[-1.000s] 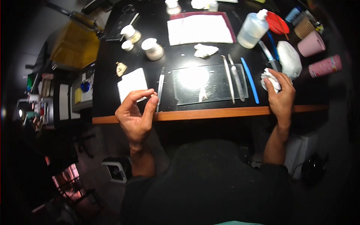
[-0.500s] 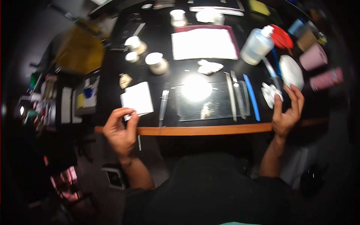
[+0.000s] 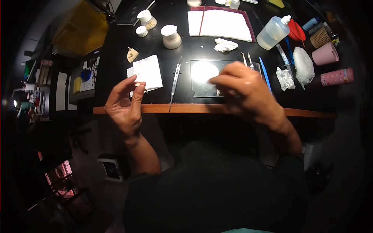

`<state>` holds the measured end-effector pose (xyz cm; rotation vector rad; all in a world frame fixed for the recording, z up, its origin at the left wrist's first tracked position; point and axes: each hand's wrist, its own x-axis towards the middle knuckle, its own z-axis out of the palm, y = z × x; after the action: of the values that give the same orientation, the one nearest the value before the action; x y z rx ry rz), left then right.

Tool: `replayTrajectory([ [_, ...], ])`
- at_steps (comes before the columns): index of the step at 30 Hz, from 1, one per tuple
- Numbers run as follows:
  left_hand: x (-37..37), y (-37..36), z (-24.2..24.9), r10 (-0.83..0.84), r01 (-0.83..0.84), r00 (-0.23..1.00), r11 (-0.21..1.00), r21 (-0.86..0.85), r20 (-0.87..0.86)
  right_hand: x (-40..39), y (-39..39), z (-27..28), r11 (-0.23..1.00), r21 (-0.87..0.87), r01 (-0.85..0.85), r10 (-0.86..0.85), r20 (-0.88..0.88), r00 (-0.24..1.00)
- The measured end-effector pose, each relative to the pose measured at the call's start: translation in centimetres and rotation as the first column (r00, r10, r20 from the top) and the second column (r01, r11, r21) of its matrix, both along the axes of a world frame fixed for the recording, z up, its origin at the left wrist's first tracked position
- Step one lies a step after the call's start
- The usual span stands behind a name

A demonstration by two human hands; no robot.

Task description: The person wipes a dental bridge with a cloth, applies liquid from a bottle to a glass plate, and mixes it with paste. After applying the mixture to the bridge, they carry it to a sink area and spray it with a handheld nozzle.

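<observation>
My left hand [image 3: 126,101] pinches a small pale piece [image 3: 137,84] between thumb and fingertips, just in front of the folded white paper [image 3: 149,73]. Over the right part of the glass plate [image 3: 202,93] hangs my right hand [image 3: 248,91], its fingers curled together and partly blurred; whatever they may hold is hidden. A thin metallic tool [image 3: 176,79] lies between the paper and the plate, its tip over the table's edge. Beside the plate, a blue strip [image 3: 265,73] and several slim tools are partly covered by my right hand.
Behind are jars [image 3: 171,37], a white pad [image 3: 219,25] and crumpled tissue [image 3: 225,45]. On the right are a clear bottle [image 3: 273,33], a white pouch [image 3: 303,66], another tissue [image 3: 285,79], a pink cup [image 3: 325,54] and a pink tube [image 3: 337,77]. A tan piece [image 3: 132,54] lies at left.
My right hand has moved left from beside the tissue and white pouch to over the glass plate, and its fingers have curled in. My left hand keeps its pinch. The view has shifted.
</observation>
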<state>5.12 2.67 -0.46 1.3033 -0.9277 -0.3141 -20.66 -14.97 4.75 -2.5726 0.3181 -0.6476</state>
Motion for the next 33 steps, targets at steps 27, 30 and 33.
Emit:
replayTrajectory([
  [27,-1.7,0.3,-2.2,-0.275,0.211,0.875,0.957,-0.197,-0.399,4.9,5.0,-1.3,0.766,0.622,0.163,-0.208,0.000,0.978],
  [30,-2.3,-0.2,-2.1,-0.286,0.240,0.887,0.956,-0.168,-0.362,4.6,5.8,-0.6,0.810,0.546,0.211,-0.239,-0.021,0.971],
  [33,-2.9,-0.8,-2.1,-0.274,0.242,0.911,0.960,-0.139,-0.307,4.5,6.3,-0.7,0.828,0.505,0.243,-0.265,-0.029,0.964],
])
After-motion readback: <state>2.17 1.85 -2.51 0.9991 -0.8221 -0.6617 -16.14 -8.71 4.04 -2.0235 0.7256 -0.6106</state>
